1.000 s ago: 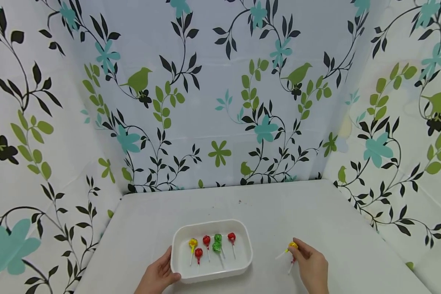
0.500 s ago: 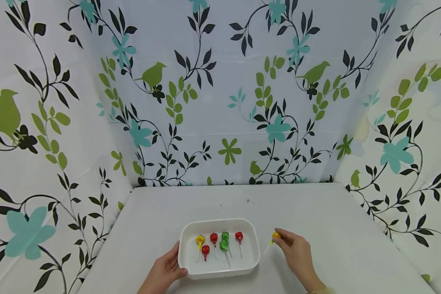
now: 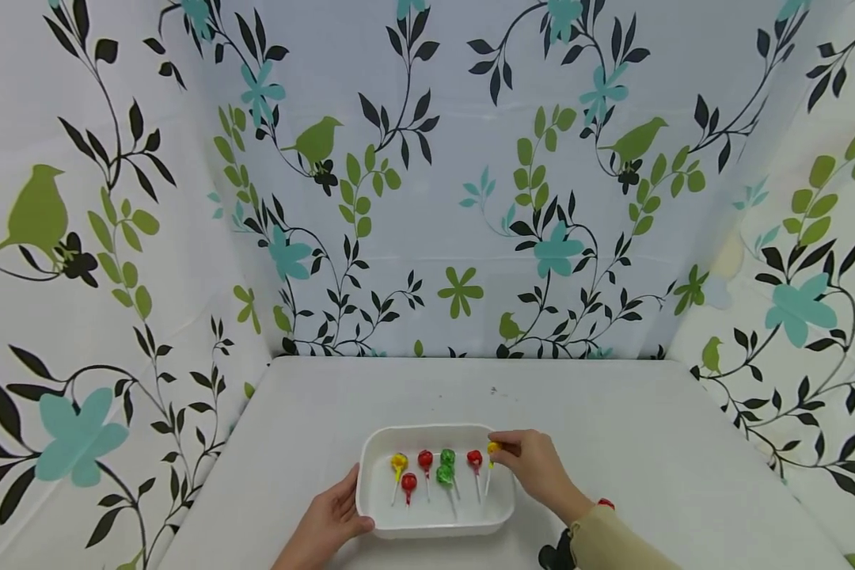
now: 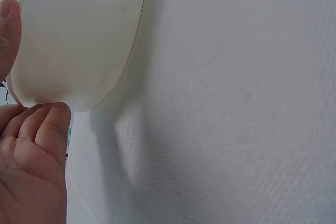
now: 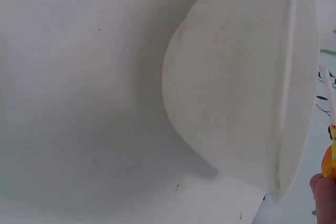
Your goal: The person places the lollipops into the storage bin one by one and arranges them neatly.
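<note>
A white plastic tray [image 3: 435, 532] sits on the white table, holding several wrapped lollipops. From left to right lie a yellow lollipop [image 3: 399, 462], two red ones, two green lollipops [image 3: 445, 475] close together and a red lollipop [image 3: 474, 459]. My left hand [image 3: 330, 518] grips the tray's left end, thumb at the front corner and fingers against the outer wall [image 4: 79, 51]. Over the right end, my right hand [image 3: 537, 467] pinches another yellow lollipop [image 3: 494, 448] by its head, stick pointing down. In the right wrist view that lollipop [image 5: 329, 162] shows at the right edge.
A red lollipop [image 3: 606, 503] lies right of the tray, mostly hidden by the right sleeve [image 3: 613, 538]. A black object [image 3: 557, 552] shows beside that sleeve. Patterned curtains [image 3: 427, 198] stand behind and at both sides of the table [image 3: 370, 388].
My right hand has lifted the yellow lollipop off the table and carried it left to over the tray's right end. The left hand keeps its grip. The head view has shifted rightward in the frame.
</note>
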Available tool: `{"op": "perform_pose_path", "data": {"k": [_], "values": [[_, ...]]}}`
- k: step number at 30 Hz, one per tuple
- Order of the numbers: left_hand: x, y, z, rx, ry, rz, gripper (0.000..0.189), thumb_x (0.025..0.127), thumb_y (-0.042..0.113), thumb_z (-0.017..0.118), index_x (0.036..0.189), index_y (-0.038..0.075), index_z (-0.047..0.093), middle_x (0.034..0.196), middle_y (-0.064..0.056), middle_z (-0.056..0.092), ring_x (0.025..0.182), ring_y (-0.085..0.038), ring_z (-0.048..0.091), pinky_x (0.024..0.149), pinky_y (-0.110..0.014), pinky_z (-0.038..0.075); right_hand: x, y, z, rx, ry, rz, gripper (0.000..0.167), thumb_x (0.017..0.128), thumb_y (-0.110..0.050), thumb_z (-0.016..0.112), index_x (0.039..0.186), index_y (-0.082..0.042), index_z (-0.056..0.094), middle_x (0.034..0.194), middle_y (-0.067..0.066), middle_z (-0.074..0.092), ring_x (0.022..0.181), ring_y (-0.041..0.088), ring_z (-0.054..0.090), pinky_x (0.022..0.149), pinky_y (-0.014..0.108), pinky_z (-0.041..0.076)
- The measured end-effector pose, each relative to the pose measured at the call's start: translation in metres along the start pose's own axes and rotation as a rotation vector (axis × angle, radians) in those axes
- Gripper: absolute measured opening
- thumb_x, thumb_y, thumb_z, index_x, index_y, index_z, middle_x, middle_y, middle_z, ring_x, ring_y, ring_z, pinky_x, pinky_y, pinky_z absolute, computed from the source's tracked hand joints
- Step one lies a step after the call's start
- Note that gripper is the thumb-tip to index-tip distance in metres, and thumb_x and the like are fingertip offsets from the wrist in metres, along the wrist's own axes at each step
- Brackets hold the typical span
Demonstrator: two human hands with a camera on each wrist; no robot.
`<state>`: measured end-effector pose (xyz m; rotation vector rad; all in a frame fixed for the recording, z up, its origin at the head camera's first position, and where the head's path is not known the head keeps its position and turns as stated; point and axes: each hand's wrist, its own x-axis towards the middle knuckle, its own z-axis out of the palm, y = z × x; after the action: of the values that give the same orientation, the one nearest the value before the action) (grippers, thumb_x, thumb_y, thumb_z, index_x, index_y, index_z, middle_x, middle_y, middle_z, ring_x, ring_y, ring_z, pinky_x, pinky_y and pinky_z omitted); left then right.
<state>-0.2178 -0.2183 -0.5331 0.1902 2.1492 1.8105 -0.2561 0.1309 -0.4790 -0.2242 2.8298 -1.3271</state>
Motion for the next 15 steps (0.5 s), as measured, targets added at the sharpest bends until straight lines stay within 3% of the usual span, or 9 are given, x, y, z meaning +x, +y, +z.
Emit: {"op": "perform_pose_path", "data": {"k": [7,15], "values": [[0.002,-0.001,-0.001,0.001,-0.022,0.025,0.102,0.088,0.023,0.08,0.156,-0.015,0.014,0.163,-0.033,0.012,0.151,-0.048,0.02,0.112,-0.027,0.048,0.02,-0.011,0.013,-0.095,-0.172,-0.092,0.028,0.09,0.001,0.074,0.118,0.004,0.074,0.113,0.015,0.076,0.098,0.021,0.073,0.079,0.031,0.066],[-0.001,0.001,0.0,-0.009,-0.028,0.001,0.101,0.09,0.027,0.077,0.157,-0.013,0.013,0.164,-0.031,0.011,0.152,-0.047,0.019,0.112,-0.025,0.047,0.03,-0.02,0.027,-0.212,-0.312,-0.097,0.024,0.089,0.007,0.072,0.112,0.005,0.075,0.108,0.013,0.075,0.097,0.02,0.068,0.086,0.041,0.065]]}}
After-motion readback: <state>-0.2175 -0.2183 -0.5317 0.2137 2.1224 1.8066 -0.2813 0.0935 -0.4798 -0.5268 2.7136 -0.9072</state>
